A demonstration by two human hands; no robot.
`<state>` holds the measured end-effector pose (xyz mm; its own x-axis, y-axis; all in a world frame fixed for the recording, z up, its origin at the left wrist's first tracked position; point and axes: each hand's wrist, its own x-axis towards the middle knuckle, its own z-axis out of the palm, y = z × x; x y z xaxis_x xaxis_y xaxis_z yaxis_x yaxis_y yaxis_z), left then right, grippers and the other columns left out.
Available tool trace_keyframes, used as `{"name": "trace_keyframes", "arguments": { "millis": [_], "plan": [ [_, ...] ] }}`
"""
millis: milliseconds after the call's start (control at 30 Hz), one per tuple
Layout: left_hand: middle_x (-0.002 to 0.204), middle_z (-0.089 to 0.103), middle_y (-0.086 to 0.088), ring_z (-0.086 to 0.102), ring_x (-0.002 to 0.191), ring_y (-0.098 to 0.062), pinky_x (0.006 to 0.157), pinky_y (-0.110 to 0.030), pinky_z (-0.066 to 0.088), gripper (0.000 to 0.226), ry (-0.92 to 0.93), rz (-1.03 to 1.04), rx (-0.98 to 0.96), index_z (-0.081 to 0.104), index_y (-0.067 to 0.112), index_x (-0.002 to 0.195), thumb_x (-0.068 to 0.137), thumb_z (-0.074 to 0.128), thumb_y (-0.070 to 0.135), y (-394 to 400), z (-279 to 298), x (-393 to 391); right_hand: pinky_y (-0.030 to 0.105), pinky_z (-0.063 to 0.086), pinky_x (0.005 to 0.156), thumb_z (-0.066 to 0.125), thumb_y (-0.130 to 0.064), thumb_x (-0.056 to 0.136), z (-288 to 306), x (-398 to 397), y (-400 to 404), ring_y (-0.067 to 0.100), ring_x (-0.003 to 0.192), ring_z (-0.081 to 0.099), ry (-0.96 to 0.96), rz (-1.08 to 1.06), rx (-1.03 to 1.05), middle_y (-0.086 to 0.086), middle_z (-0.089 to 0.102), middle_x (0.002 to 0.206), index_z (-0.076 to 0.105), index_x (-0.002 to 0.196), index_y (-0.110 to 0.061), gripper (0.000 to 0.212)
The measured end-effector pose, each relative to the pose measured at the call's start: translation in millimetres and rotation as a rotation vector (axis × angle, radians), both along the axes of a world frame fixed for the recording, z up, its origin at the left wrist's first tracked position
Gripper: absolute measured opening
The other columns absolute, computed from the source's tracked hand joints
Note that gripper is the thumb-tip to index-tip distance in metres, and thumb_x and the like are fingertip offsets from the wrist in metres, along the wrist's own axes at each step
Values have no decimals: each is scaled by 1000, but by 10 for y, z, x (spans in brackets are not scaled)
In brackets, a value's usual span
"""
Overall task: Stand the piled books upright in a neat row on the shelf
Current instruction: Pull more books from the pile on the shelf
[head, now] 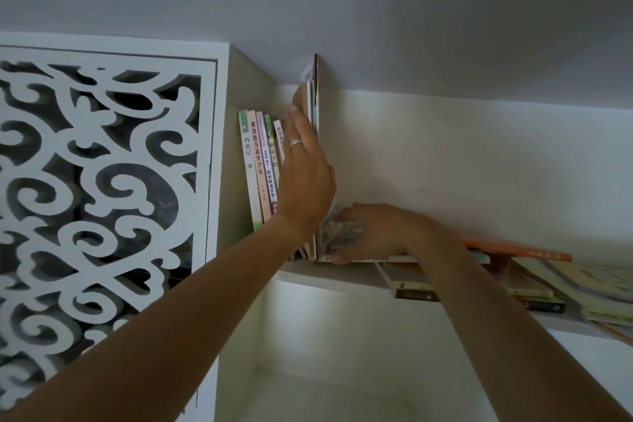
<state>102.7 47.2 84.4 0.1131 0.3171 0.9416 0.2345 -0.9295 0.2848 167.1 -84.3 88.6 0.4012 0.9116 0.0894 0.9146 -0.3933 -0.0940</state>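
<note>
While upright, tall book [315, 96] against left hand [305, 178].

At the far left end of the shelf [329, 276] stands a row of upright books [260, 168], hard against the side wall of the shelf unit. Left of that wall sits a carved screen panel [102, 164]. Just right of the row stands a taller thin book [315, 92], its top reaching up past the others. The left hand [305, 178] lies flat against that tall book's left side, in front of the row. The right hand [373, 233] rests just right of it, on the left end of a pile of flat books [534, 277] spreading away rightward along the shelf. Below the shelf opens another compartment [342, 370].
</note>
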Motion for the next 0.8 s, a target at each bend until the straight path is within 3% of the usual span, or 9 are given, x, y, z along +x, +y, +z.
{"name": "trace_keyframes", "arguments": {
  "millis": [67, 167, 233, 300, 333, 433, 633, 700, 800],
  "plan": [
    [170, 7, -26, 9, 159, -41, 131, -50, 14, 71, 0, 182, 215, 9, -4, 162, 100, 42, -1, 11, -24, 7, 37, 39, 110, 72, -61, 83, 73, 70, -257, 21, 137, 43, -85, -131, -134, -6, 39, 158, 31, 157, -34, 89],
    [171, 2, -22, 2, 159, -39, 130, -53, 5, 74, 215, 377, 543, 15, 8, 165, 95, 36, -4, -15, -108, -37, 39, 41, 108, 65, -68, 84, 44, 191, -432, 22, 136, 45, -56, -177, -133, -7, 36, 160, 27, 157, -41, 87],
    [168, 26, -18, 24, 156, -37, 127, -55, 23, 63, 479, 301, 626, 40, 19, 156, 95, 48, 9, -51, -220, -6, 40, 41, 109, 63, -73, 83, -19, 267, -445, 23, 137, 45, -42, -192, -48, -4, 38, 160, 25, 159, -35, 93],
    [141, 62, -9, 57, 131, -28, 108, -51, 52, 38, 760, 168, 625, 61, 23, 136, 98, 57, 25, -76, -331, 22, 40, 48, 104, 65, -75, 79, -77, 301, -421, 24, 127, 54, -63, -217, -1, 2, 48, 152, 34, 155, -27, 96],
    [127, 69, -5, 64, 117, -25, 98, -48, 57, 32, 818, 124, 619, 64, 23, 129, 98, 58, 28, -88, -360, 13, 39, 50, 100, 66, -76, 77, -95, 307, -410, 23, 119, 58, -74, -220, 15, 3, 54, 146, 41, 150, -25, 93],
    [113, 73, -4, 67, 104, -24, 95, -44, 56, 24, 796, 145, 608, 67, 20, 118, 97, 60, 29, -102, -380, -27, 39, 54, 93, 73, -76, 69, -111, 310, -381, 21, 107, 61, -91, -208, 39, 3, 61, 133, 52, 141, -24, 91],
    [122, 71, -12, 60, 122, -33, 116, -47, 37, 26, 770, 410, 507, 62, 14, 117, 93, 69, 21, -207, -372, -20, 35, 49, 77, 79, -58, 70, -213, 107, -204, 20, 88, 53, -298, -272, 27, 0, 51, 100, 53, 127, -21, 72],
    [118, 74, -13, 62, 122, -35, 121, -49, 29, 21, 774, 493, 488, 65, 15, 114, 95, 68, 22, -232, -374, -38, 34, 47, 73, 78, -58, 71, -251, 99, -193, 20, 85, 51, -336, -273, 56, 1, 48, 98, 55, 126, -21, 70],
    [112, 77, -14, 62, 125, -35, 124, -49, 20, 16, 799, 604, 457, 72, 14, 109, 99, 60, 18, -244, -347, -52, 30, 43, 69, 78, -55, 72, -271, 130, -251, 20, 85, 53, -318, -236, 131, 4, 61, 110, 61, 131, -27, 67]
  ]
}}
